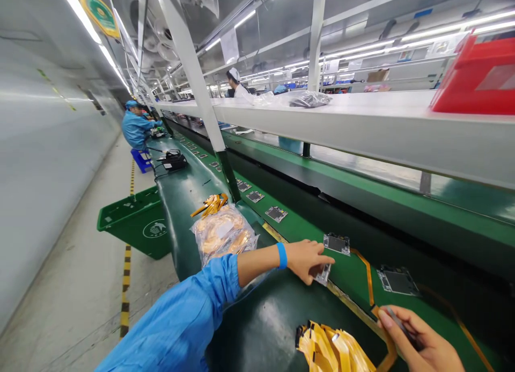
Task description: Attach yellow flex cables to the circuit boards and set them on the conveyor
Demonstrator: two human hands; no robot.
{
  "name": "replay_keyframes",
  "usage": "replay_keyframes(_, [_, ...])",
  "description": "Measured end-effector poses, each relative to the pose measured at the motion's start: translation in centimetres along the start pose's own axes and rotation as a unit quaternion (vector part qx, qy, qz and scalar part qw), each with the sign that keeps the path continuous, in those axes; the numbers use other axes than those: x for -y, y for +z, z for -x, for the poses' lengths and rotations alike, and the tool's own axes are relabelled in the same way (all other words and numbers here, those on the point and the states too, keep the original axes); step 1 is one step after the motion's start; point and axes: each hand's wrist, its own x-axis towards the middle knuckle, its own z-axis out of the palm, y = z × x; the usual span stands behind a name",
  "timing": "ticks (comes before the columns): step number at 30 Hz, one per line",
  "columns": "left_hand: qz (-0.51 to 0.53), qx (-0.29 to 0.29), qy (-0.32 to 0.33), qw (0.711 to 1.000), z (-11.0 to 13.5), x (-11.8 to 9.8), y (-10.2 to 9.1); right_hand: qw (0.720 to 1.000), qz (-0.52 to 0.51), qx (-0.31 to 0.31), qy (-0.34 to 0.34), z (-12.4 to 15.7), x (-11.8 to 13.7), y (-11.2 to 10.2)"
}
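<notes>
My left hand (pixel 308 259), in a blue sleeve with a blue wristband, reaches across the green bench and closes its fingers on a small circuit board (pixel 323 274) at the belt's edge. Another board (pixel 337 243) lies just beyond it on the conveyor belt (pixel 309 230). My right hand (pixel 418 342) at the bottom right pinches a thin dark tool (pixel 398 323) beside the end of an orange flex cable (pixel 368 278). That cable runs toward a board (pixel 398 281) on the belt. A pile of yellow flex cables (pixel 336 348) lies in front of me.
A plastic bag of orange cables (pixel 223 233) and loose cables (pixel 211 204) sit on the bench to the left. More boards (pixel 276 213) ride the belt. A green bin (pixel 137 219) stands on the floor. A seated co-worker in blue (pixel 137 126) works further along. A white shelf (pixel 362 122) overhangs the belt, bearing a red tray (pixel 478 77).
</notes>
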Motion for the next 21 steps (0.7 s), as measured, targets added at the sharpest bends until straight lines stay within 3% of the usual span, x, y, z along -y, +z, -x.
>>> replay_keyframes(4, [-0.015,0.019,0.036,0.999,0.4,-3.6,1.3,0.999,-0.024,0.027,0.036,0.0,0.1,1.1])
replay_keyframes(9, [-0.021,0.008,0.015,1.000,1.1,-4.8,1.9,0.993,-0.020,0.114,0.028,-0.3,-0.2,2.2])
replay_keyframes(12, [0.032,-0.032,-0.057,0.997,1.5,-5.1,1.8,0.991,-0.003,0.131,-0.001,-0.6,-0.5,2.6])
replay_keyframes(15, [0.090,-0.032,-0.163,0.982,1.6,-5.7,1.9,0.993,0.014,0.114,-0.025,-1.0,-0.9,3.0])
replay_keyframes(21, [0.132,-0.004,-0.232,0.964,0.8,-7.2,2.9,0.991,0.086,0.101,-0.033,-2.0,-2.7,4.3])
